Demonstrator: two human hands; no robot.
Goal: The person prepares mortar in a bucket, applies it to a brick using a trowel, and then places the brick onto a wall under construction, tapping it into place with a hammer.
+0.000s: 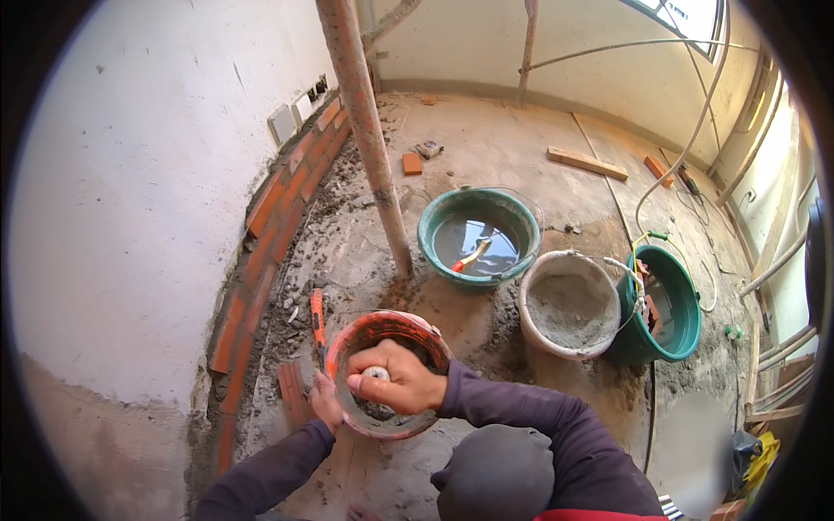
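Note:
An orange mortar-smeared bucket point(354, 326) stands in front of me with grey mortar inside. My right hand point(400, 378) reaches over it, closed around a tool's pale, round-ended handle point(376, 373). The tool's lower end is hidden by the hand and the bucket. At the bucket's near left side, my left hand point(325, 401) grips the rim. Just beyond that hand, a narrow orange thing point(318, 317) stands against the bucket's outside. A reddish brick point(294, 392) lies to the left of the left hand.
A low brick course point(276, 227) runs along the left wall. A mortar-stained pole point(369, 130) stands beyond the orange bucket. To the right are a green bucket of water point(434, 227), a whitish bucket of mortar point(530, 326) and another green bucket point(691, 334) holding bricks. A wooden board point(586, 163) lies farther off.

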